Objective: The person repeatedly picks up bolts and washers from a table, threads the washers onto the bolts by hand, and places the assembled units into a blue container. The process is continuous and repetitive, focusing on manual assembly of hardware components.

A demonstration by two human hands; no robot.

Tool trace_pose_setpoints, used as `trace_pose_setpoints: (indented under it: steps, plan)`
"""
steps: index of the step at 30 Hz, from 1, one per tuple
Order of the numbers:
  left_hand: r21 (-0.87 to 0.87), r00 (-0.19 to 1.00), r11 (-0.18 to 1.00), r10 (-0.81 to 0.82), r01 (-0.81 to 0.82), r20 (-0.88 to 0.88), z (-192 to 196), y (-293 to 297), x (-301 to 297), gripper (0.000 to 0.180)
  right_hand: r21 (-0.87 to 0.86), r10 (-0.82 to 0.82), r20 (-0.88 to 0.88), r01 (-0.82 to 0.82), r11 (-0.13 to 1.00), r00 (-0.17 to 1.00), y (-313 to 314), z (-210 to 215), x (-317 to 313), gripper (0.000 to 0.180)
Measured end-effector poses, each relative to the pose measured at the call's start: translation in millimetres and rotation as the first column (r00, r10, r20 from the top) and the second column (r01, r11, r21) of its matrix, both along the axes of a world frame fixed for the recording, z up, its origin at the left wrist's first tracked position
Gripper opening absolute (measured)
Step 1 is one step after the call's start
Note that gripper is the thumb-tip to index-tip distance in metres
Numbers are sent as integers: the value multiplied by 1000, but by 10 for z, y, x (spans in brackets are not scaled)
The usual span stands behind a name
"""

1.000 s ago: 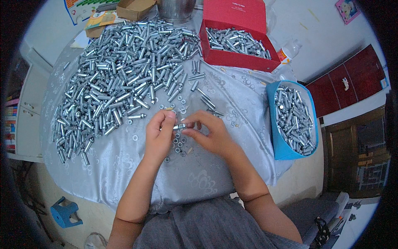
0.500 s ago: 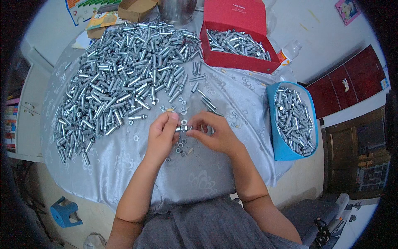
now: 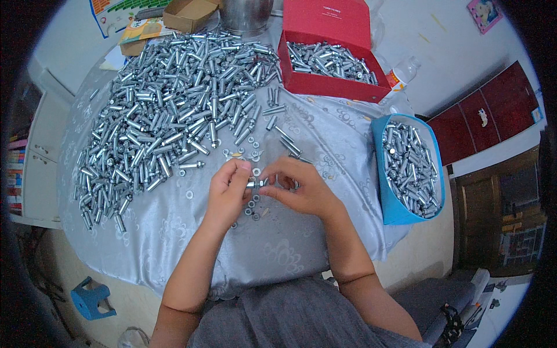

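My left hand is closed around a silver anchor bolt, most of it hidden in the fingers. Its nut end points toward my right hand, whose thumb and index finger pinch at that end. Behind the right fingers a bit of metal shows, too covered to make out. Loose nuts and washers lie on the cloth beneath and around both hands. Beyond them spreads a large heap of silver anchor bolts, with several separate bolts just past my right hand.
A red box with its lid raised holds more bolts at the back right. At the right stands a blue bin full of bolts. A metal pot, a cardboard box and a plastic bottle stand along the far side.
Both hands stay in nearly the same place around the bolt. My right fingers have shifted slightly at its end, and the whole view has moved a little.
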State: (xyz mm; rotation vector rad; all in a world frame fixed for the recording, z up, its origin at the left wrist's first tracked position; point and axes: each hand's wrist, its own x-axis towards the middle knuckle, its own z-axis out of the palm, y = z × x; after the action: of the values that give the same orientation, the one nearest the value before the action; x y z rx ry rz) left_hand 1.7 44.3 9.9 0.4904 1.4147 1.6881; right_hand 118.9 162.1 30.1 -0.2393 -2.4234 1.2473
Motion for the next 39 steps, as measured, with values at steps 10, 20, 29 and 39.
trace_pose_setpoints:
  steps: [10,20,29,39]
  plan:
    - [51,999,999,16,-17,27,-2,-6,-9,20,-56,-38,81,43,997,996,-126,52,-19,22]
    - [25,1000,999,19,-19,-4,-35,-5,-16,21,7,-110,85,110,994,990,-143,70,-20,23]
    - [35,999,999,-24,23,47,-7,-42,-40,18,-11,-80,22,80,997,997,-145,64,-44,23]
    - [9,998,999,-37,37,-53,-27,-5,-1,16,68,18,-8,-17,998,1000,-101,5,-48,22]
